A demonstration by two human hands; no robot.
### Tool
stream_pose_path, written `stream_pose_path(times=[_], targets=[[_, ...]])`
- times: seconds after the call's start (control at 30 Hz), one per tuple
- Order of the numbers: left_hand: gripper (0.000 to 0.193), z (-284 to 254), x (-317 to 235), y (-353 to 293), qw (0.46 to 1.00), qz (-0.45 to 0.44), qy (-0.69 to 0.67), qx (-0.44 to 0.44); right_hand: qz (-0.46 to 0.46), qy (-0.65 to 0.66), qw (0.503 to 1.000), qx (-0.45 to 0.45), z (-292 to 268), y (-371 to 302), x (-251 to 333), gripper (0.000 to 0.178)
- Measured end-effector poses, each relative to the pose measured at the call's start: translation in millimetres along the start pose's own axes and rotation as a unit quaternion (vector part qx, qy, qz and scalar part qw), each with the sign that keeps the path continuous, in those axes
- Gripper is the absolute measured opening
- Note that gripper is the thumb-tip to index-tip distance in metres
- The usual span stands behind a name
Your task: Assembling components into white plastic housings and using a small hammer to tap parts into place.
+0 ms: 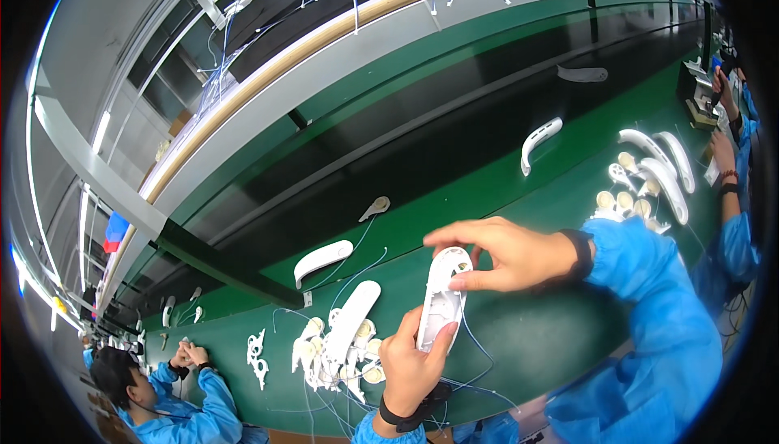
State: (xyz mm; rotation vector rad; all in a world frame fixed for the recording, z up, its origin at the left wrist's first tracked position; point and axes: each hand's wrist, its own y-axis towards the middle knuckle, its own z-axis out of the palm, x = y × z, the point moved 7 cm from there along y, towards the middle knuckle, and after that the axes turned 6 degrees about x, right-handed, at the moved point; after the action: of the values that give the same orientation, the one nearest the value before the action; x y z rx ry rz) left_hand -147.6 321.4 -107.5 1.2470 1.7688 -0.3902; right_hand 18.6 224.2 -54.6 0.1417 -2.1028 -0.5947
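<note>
A white curved plastic housing [444, 308], hollow side up, is held over the green bench. My left hand [412, 360] is closed around its lower end, thumb across the edge. At its upper end my right hand [510, 256] grips it, thumb on the near face by round openings and fingers behind. A thin blue cable [485, 350] hangs beside the housing; where it joins is hidden. Left of my left hand lies a pile of white round-ended parts with cables [307, 351], with another long white housing [355, 322] on top.
More white housings [667, 188] and round parts [625, 203] lie at the right. Single shells rest on the dark belt [487, 160] and its near edge. A metal post [231, 265] stands at the left. Co-workers in blue sit left [174, 399] and right [734, 237].
</note>
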Motion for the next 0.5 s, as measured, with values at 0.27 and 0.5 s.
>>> stream_pose_path(times=[0.27,0.5], targets=[[0.030,9,13,-3,0.996,-0.053,-0.066,0.036,0.122,0.231,0.963,0.068,23,-8,-31,0.033],[0.045,32,40,0,0.987,-0.083,-0.069,0.116,0.183,0.233,0.953,0.059,35,-23,-67,0.036]])
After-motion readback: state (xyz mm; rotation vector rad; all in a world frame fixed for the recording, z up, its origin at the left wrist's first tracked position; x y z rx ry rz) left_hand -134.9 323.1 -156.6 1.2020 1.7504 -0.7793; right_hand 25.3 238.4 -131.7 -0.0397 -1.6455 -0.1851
